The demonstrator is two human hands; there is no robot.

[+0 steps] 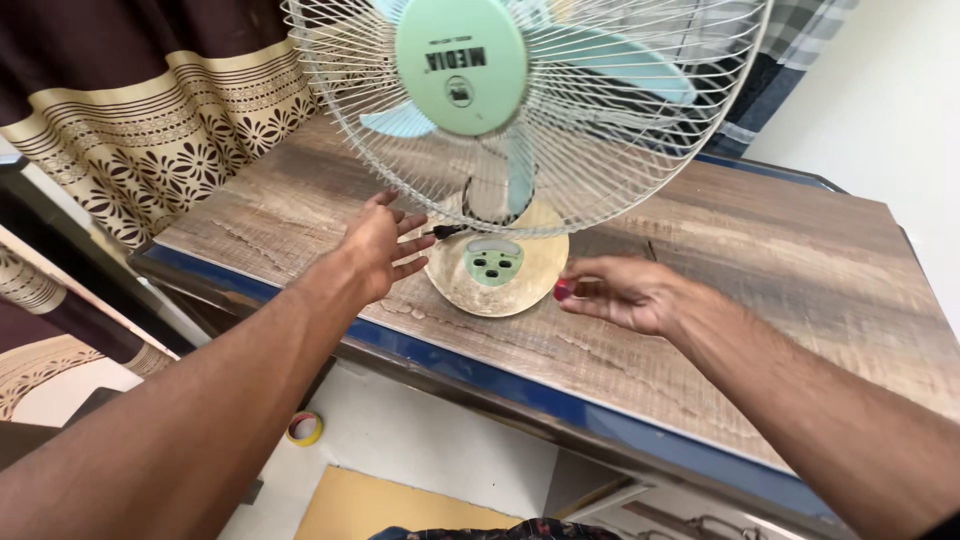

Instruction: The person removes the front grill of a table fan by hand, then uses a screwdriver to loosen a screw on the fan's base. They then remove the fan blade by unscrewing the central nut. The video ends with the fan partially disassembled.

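Note:
A table fan [520, 110] with a white wire guard, pale blue blades and a mint green hub stands on a wooden table [780, 270]. Its round cream base [497, 272] carries a green button panel. My left hand [382, 243] reaches toward the left side of the base, fingers spread, holding nothing. My right hand [625, 293] hovers just right of the base and pinches a small red object [562, 291] between thumb and fingertips. A black cord end shows by the fan's neck, beside my left fingers.
A brown and cream patterned curtain [150, 110] hangs at the left behind the table. The table has a blue front edge [560, 405]. On the floor below lie a roll of yellow tape [305, 428] and a yellow sheet [400, 505].

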